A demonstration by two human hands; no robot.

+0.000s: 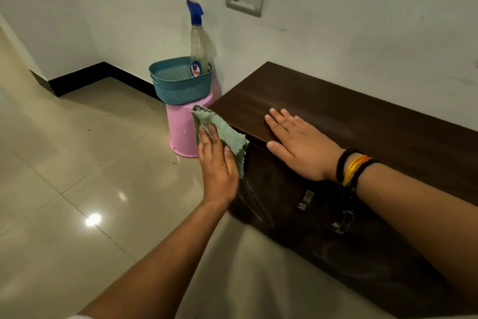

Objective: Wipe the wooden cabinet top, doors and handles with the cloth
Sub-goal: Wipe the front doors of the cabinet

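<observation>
**Cloth meets cabinet corner as I work down to the doors**

The green cloth (222, 135), soft, light and limp, lies bunched under my left hand (218, 163), pressed flat against the upper left corner of the cabinet front (271, 197), just under the lip of the top. It has no stiffness of its own, so my grip on it is a spread palm with the fingers pinning its folds to the wood; its fringed edges hang loose beside and above my fingers. I judge it will slide easily on the smooth veneer and could slip out from under a light press, so the best hold is over its thick middle. My right hand (302, 145) rests open and flat on the wooden cabinet top (362, 111), grasping nothing, steadying me. Two metal handles (305, 199) sit lower on the doors, apparently not yet reached. Beyond the cabinet's left end, a spray bottle (198, 44) stands in a blue basket (178, 86) atop an upturned pink bucket (181, 132) on the tiled floor (77, 163).
</observation>
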